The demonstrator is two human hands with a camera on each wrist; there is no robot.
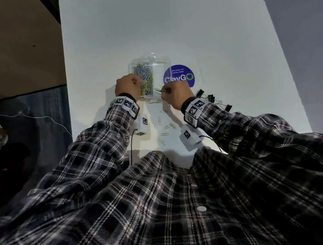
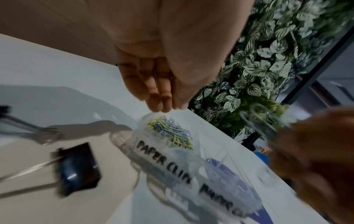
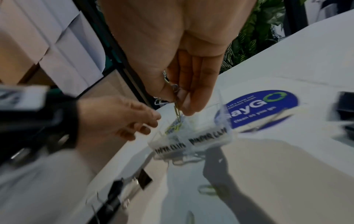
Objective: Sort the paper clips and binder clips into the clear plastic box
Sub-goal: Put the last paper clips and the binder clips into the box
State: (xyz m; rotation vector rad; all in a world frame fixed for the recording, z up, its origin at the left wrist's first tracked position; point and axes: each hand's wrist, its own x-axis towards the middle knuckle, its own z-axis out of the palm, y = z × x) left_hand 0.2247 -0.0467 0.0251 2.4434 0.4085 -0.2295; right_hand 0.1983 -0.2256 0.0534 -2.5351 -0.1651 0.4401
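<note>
paper clips are mid-sort and it's well underway: the clear plastic box sits mid-table on the white table, and its left compartment already carries a good heap of yellow and pale blue paper clips, while the right compartment looks bare, nothing dark showing in it. the front wall reads "paper clips" on the left half in the left wrist view; the label beside it is too blurred to read. the right hand is at the near right corner of the box, at about 5 o'clock from its middle, thumb and fingers pinched on a small bunch of clips with one dangling straight down over the box. the left hand hovers at the box's left side, at about 8 o'clock from its middle, holding nothing, fingers loosely bent toward the rim; whether it touches the plastic i can't tell. still to do, i'd judge: a scatter of loose clips lies on the table at 6 o'clock from the box, and the black binder clips are all still out, strung along at 4 o'clock by the right wrist. so call it the paper-clip side mostly done, the binder side not started. a round blue sticker lies just at 3 o'clock of the box.
</note>
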